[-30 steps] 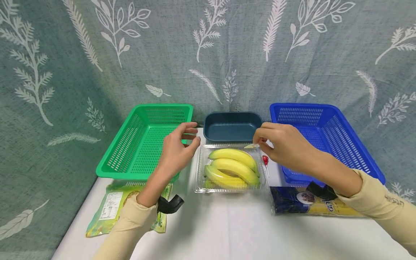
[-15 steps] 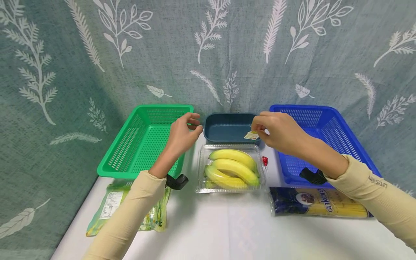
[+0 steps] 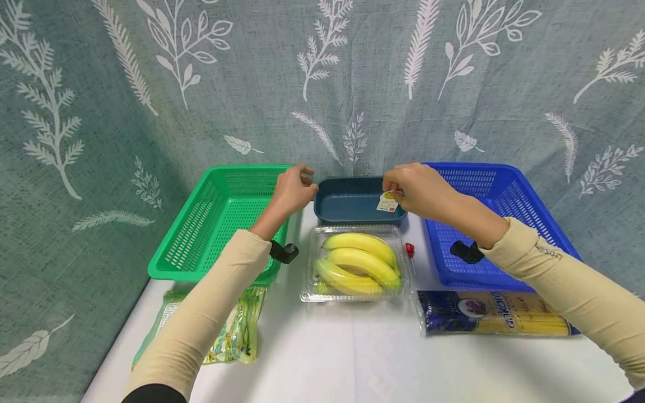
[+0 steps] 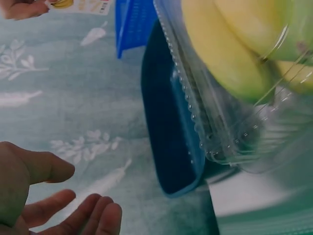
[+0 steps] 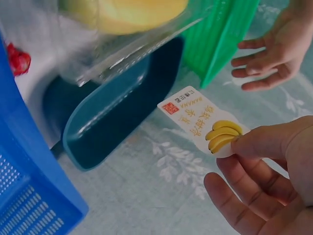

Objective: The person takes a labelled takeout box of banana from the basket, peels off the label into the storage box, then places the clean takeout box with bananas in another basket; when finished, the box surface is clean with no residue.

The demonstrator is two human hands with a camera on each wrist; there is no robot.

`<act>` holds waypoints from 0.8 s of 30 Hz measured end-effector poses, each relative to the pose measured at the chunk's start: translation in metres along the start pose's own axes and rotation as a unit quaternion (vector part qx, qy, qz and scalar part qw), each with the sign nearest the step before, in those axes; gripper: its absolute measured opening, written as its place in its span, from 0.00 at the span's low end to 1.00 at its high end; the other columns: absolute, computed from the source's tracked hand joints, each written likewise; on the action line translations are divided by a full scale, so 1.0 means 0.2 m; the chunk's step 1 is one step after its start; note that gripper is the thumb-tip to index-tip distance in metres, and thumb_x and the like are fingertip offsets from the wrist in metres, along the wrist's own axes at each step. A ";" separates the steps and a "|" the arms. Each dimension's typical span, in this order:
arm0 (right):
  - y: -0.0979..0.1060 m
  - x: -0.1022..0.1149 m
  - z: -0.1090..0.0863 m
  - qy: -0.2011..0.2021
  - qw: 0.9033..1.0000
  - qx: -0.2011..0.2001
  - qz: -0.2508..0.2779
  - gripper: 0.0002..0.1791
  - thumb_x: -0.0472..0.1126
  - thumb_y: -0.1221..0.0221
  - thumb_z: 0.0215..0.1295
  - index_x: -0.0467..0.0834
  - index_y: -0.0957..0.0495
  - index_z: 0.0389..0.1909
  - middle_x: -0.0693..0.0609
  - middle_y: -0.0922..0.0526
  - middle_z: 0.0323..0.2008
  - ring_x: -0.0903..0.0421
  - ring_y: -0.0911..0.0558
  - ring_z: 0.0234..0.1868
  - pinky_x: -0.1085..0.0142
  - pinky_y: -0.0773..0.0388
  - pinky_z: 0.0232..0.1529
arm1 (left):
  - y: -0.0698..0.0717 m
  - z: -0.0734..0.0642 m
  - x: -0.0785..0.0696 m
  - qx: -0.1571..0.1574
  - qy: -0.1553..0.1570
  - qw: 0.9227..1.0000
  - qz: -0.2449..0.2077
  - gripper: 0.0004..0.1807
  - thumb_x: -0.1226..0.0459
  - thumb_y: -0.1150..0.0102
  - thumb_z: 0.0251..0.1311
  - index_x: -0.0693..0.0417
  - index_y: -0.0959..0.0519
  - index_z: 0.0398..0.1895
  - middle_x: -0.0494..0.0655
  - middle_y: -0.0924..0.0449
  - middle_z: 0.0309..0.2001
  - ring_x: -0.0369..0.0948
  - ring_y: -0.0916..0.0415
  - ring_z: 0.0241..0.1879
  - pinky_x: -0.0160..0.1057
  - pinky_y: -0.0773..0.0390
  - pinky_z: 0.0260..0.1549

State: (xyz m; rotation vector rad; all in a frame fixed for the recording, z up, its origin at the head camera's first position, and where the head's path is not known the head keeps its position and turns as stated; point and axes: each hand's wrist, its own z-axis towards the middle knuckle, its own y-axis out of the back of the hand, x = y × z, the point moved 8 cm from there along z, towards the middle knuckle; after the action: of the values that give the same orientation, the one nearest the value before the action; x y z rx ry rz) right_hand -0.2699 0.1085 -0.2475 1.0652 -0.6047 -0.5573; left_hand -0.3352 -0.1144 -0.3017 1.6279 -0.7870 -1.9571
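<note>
My right hand pinches a small banana label between thumb and fingertips, over the right end of the dark blue tray. The label is pale, with printed bananas and lettering. My left hand holds nothing; its fingers are loosely bent beside the tray's left end, by the green basket's right edge. In front of the tray sits a lidded clear plastic box with several yellow bananas inside.
A blue basket stands at the right. A pack of spaghetti lies in front of it, and a green printed bag lies partly under my left sleeve. A small red item is right of the box. A patterned curtain hangs behind.
My right hand has lifted the label off the banana box and carried it back over the tray. My left hand has moved away from the box, towards the back.
</note>
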 end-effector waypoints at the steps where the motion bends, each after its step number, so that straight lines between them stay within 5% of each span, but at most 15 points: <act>1: -0.01 -0.02 0.01 -0.003 1.000 0.002 0.000 0.09 0.22 0.38 0.58 0.38 0.17 0.34 0.45 0.16 0.33 0.48 0.18 0.33 0.55 0.19 0.33 | -0.01 0.02 0.01 0.009 0.008 1.000 -0.001 0.22 0.65 0.43 0.68 0.59 0.26 0.64 0.59 0.19 0.51 0.50 0.17 0.41 0.47 0.18 0.38; 6: -0.06 -0.08 0.08 -0.015 1.000 0.020 0.001 0.11 0.21 0.41 0.58 0.40 0.17 0.30 0.46 0.16 0.31 0.50 0.19 0.29 0.56 0.21 0.30 | -0.07 0.10 0.05 0.035 0.047 0.998 0.011 0.22 0.64 0.42 0.69 0.58 0.28 0.65 0.58 0.19 0.53 0.49 0.18 0.43 0.46 0.19 0.39; 12: -0.14 -0.16 0.16 -0.040 0.997 0.065 -0.006 0.14 0.19 0.45 0.57 0.39 0.17 0.31 0.45 0.17 0.31 0.53 0.28 0.24 0.61 0.31 0.26 | -0.13 0.18 0.09 0.047 0.054 0.996 0.062 0.24 0.64 0.45 0.69 0.61 0.29 0.66 0.58 0.19 0.47 0.48 0.23 0.38 0.45 0.24 0.36; 18: -0.21 -0.22 0.23 -0.062 0.993 0.098 -0.016 0.11 0.21 0.42 0.57 0.37 0.16 0.33 0.43 0.15 0.34 0.50 0.21 0.27 0.57 0.21 0.31 | -0.19 0.24 0.12 0.075 0.076 0.986 0.126 0.26 0.64 0.48 0.69 0.61 0.32 0.69 0.58 0.29 0.65 0.52 0.25 0.51 0.46 0.25 0.43; 21: -0.25 -0.26 0.26 -0.071 0.991 0.111 -0.017 0.10 0.21 0.41 0.58 0.36 0.16 0.33 0.43 0.16 0.33 0.48 0.19 0.29 0.56 0.20 0.32 | -0.22 0.27 0.15 0.089 0.095 0.982 0.138 0.24 0.65 0.49 0.69 0.63 0.30 0.66 0.59 0.26 0.59 0.50 0.25 0.42 0.44 0.28 0.36; 24: -0.30 -0.29 0.28 -0.083 0.988 0.133 -0.016 0.11 0.20 0.42 0.57 0.37 0.16 0.32 0.44 0.17 0.33 0.50 0.20 0.30 0.57 0.22 0.33 | -0.25 0.29 0.18 0.102 0.113 0.979 0.137 0.14 0.66 0.50 0.69 0.63 0.26 0.54 0.55 0.27 0.40 0.45 0.34 0.28 0.42 0.34 0.29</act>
State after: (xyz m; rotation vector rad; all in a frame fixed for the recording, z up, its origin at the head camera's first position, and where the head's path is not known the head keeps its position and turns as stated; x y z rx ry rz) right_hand -0.3583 0.0903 -0.2929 1.2897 -0.8262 -0.6080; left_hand -0.3989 -0.0953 -0.3544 1.7154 -1.0833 -1.5123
